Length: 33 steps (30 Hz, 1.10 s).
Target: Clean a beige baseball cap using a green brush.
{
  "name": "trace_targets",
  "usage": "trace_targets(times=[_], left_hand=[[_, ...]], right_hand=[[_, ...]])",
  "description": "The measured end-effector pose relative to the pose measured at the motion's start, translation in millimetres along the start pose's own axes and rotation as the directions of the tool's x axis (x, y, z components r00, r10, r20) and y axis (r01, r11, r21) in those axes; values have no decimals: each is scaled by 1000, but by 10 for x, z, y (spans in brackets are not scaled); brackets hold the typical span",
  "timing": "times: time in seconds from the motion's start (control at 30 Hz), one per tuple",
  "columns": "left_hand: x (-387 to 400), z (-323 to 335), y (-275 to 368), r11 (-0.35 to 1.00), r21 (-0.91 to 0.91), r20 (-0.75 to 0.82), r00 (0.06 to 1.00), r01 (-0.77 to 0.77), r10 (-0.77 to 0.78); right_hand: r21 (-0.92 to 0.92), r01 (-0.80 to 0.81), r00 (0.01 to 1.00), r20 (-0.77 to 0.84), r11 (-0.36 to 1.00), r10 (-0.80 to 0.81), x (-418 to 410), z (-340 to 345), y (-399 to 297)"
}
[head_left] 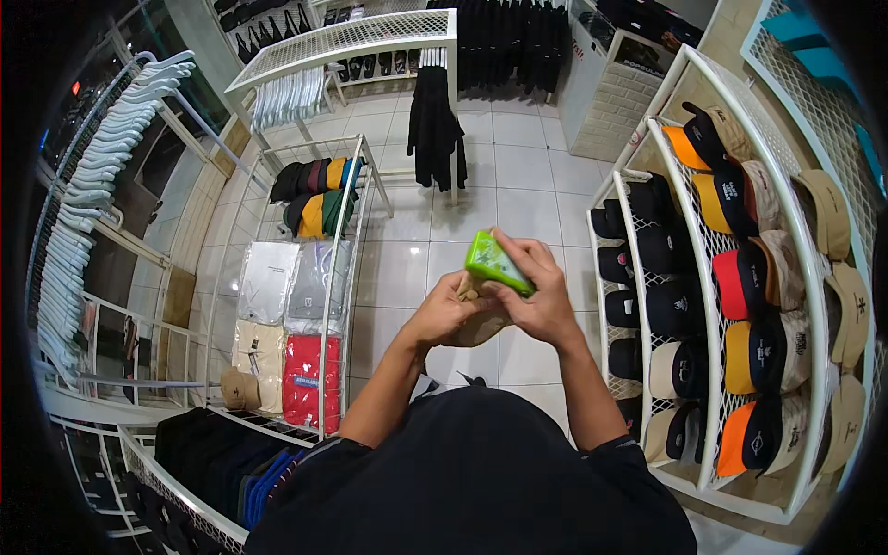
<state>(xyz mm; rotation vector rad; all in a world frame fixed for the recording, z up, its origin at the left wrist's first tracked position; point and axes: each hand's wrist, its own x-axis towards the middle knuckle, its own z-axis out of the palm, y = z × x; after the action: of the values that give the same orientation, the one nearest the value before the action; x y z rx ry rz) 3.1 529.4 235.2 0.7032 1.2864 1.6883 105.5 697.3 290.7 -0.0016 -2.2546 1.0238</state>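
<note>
My left hand (442, 313) grips a tan cap (479, 331) by its edge, out in front of my body. In my right hand (540, 288) is a bright green hand brush (494, 265), its fingers wrapped over one side. The brush sits just above the cap, tilted, and partly covers it. Whether brush and cap touch is hidden by the fingers.
A white rack (704, 215) of caps (737, 284) stands close on my right. To the left, a wire shelf (325, 361) bears bagged clothes (312, 378) and another tan cap (240, 387). White hangers (90, 180) line the far left; black garments (433, 128) hang ahead.
</note>
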Motion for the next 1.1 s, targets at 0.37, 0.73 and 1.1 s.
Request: trace_targets(times=[0.37,0.73,1.1], left_hand=[[-8,37,150,999,-12,2,999,42,-42],[-134,-238,183,997,-75,-41,999,-19,16],[-25,58,117,991,71,51,992,114,-117]], right_hand=[[156,-187,969,-133,970,208,-99,124,323],[623,-367,905,69,691,419,-396,-59,705],[-52,-98,989,-119,994,91,-171,155,167]])
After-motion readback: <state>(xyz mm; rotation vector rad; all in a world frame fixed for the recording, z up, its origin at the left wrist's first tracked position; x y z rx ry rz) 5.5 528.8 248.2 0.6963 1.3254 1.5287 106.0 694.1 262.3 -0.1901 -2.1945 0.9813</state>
